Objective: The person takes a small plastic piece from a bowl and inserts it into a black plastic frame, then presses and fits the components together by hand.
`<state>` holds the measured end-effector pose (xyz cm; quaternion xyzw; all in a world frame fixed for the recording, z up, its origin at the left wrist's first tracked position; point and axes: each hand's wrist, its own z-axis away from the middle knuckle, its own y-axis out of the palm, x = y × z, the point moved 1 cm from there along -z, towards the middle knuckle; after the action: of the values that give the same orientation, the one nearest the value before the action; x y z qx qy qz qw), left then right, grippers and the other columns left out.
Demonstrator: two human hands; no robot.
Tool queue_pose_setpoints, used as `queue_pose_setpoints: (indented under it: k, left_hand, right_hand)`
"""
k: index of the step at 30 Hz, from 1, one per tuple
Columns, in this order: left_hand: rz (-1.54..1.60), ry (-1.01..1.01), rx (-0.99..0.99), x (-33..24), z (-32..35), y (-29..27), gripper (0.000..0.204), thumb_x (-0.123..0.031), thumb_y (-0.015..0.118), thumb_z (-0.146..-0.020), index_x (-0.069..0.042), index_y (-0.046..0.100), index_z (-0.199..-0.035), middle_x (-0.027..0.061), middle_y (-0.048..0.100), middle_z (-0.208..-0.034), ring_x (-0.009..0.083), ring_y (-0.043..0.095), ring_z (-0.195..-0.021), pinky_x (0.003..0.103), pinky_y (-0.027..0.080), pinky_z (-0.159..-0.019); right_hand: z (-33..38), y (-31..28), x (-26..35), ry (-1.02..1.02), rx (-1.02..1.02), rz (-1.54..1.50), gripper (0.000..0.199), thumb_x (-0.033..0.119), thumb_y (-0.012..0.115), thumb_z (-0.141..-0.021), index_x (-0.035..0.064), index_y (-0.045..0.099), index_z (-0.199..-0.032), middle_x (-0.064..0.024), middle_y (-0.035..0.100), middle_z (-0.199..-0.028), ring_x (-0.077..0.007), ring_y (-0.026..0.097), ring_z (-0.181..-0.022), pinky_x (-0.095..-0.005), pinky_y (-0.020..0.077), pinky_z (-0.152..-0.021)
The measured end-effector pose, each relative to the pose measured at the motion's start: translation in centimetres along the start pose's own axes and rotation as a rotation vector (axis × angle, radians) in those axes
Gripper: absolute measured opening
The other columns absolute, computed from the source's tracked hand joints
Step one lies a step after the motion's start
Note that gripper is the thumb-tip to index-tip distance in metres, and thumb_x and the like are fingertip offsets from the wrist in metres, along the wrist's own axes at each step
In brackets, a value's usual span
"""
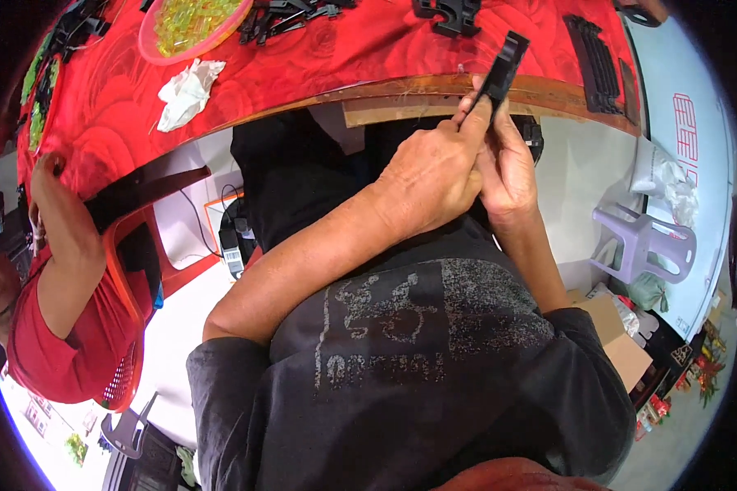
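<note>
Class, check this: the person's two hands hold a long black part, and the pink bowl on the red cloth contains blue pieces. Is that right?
Not quite: the head view shows yellow pieces, not blue, in the pink bowl on the red cloth. The left hand and right hand do hold the long black part.

Held piece (504,67): smooth plastic; tissue (187,94): matt paper; table edge (553,97): wood.

Bench (561,101): red rose-print cloth (303,74); crumpled white tissue (187,96) at left.
Left side: person (82,352) in red top, seated on red chair (123,378).
Right side: lilac stool (637,239), green bag (648,293) near it; cardboard box (618,335).
</note>
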<state>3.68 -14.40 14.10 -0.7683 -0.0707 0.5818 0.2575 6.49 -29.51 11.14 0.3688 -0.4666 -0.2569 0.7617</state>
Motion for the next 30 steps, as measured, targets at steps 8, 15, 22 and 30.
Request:
queue_pose_setpoints:
  k: [8, 15, 22, 30]
  left_hand:
    - [-0.05, -0.079, 0.089, 0.0, -0.1, 0.2, 0.072, -0.013, 0.059, -0.083, 0.005, 0.03, -0.147, 0.0285, 0.065, -0.091, 0.0459, 0.065, -0.082, 0.052, 0.055, -0.075]
    - [-0.036, -0.067, 0.01, -0.6, 0.7, 0.1, 0.061, -0.013, 0.06, -0.084, 0.003, 0.043, -0.141, 0.0266, 0.065, -0.09, 0.0445, 0.065, -0.079, 0.051, 0.055, -0.071]
    - [-0.023, -0.066, -0.032, -0.6, 0.8, -0.1, 0.058, -0.012, 0.062, -0.083, 0.002, 0.048, -0.137, 0.0265, 0.065, -0.093, 0.0453, 0.065, -0.082, 0.052, 0.054, -0.073]
    - [-0.007, -0.095, -0.004, -0.5, 0.5, 0.0, 0.06, -0.011, 0.062, -0.082, 0.001, 0.046, -0.138, 0.0275, 0.064, -0.097, 0.0462, 0.064, -0.088, 0.051, 0.054, -0.076]
  right_hand:
    - [-0.5, -0.7, 0.2, 0.017, -0.071, 0.002, 0.041, 0.024, 0.054, -0.103, 0.0015, 0.051, -0.138, -0.0058, 0.061, -0.131, -0.0206, 0.06, -0.111, -0.0359, 0.0482, -0.102]
    - [-0.8, 0.6, 1.6, 0.021, 0.0, -0.051, 0.038, 0.024, 0.052, -0.104, 0.0004, 0.054, -0.134, -0.0098, 0.064, -0.118, -0.0218, 0.061, -0.109, -0.0366, 0.05, -0.1]
    - [-0.7, 1.6, 0.9, -0.003, -0.049, -0.013, 0.038, 0.027, 0.049, -0.105, 0.0008, 0.054, -0.133, -0.0135, 0.066, -0.113, -0.0235, 0.063, -0.101, -0.0373, 0.0507, -0.096]
    - [-0.8, 1.0, 1.0, 0.042, -0.026, -0.016, 0.039, 0.03, 0.048, -0.105, 0.0005, 0.056, -0.13, -0.013, 0.066, -0.112, -0.0233, 0.062, -0.104, -0.0377, 0.05, -0.098]
